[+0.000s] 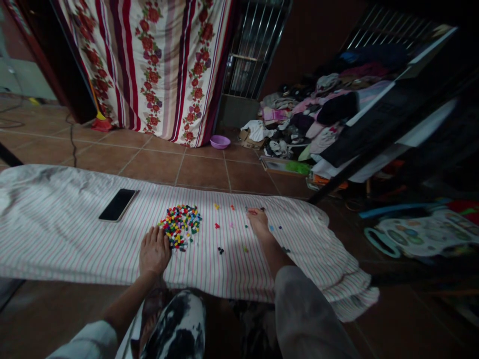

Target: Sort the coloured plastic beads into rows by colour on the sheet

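A pile of small multicoloured beads (181, 224) lies on the striped cloth (86, 249) in front of me. My left hand (154, 249) rests flat at the pile's left edge, its fingers stretched out and touching the nearest beads. To the right, small groups sorted by colour are spread out: yellow beads (217, 206), red beads (217, 226), black beads (220, 251) and yellow-green beads (245, 249). My right hand (257, 219) is over the far right groups, thumb and fingers pinched together. Whatever is between those fingertips is too small to make out; a greyish bit shows beside them.
A dark phone (119, 205) lies on the cloth at the left. Beyond it are the tiled floor, a purple basin (220, 142), a red dustpan (102, 123) and a floral curtain (149, 65). Heaped clothes (299, 109) and a dark slanting bar (348, 172) stand at the right.
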Tool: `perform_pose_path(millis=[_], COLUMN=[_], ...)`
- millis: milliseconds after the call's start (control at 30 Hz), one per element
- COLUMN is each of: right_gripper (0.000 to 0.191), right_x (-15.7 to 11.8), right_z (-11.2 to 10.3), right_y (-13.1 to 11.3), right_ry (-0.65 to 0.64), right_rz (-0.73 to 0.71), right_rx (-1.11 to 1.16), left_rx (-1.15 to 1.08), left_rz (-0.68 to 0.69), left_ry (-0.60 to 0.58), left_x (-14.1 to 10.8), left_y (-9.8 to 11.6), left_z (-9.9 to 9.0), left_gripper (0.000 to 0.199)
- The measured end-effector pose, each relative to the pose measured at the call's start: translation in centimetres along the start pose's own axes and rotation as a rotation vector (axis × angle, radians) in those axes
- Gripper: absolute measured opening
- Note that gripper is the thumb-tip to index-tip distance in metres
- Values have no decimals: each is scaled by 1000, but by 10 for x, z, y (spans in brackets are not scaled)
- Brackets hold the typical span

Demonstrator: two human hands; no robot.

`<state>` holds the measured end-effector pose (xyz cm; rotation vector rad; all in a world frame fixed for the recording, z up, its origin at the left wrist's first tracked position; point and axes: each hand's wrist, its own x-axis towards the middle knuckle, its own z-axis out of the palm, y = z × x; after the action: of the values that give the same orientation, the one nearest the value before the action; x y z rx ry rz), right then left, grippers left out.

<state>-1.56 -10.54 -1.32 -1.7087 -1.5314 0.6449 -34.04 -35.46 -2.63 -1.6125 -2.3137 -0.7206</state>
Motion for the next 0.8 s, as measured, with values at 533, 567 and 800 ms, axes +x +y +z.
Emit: perform_pose_path(millis=[533,567,800], right_gripper=[25,26,29], right_x=[17,16,12], right_z=[6,6,5], right_y=[9,9,13], right_ry=[-8,-7,-30], right_rz=[139,137,106], right_rx=[18,21,63], left_rx=[42,45,64], left_rz=[6,5,16], left_ry=[-38,-35,-54], left_x=[2,2,2], left_y=[1,1,1], left_z=[-3,-3,-5], left_gripper=[47,47,47])
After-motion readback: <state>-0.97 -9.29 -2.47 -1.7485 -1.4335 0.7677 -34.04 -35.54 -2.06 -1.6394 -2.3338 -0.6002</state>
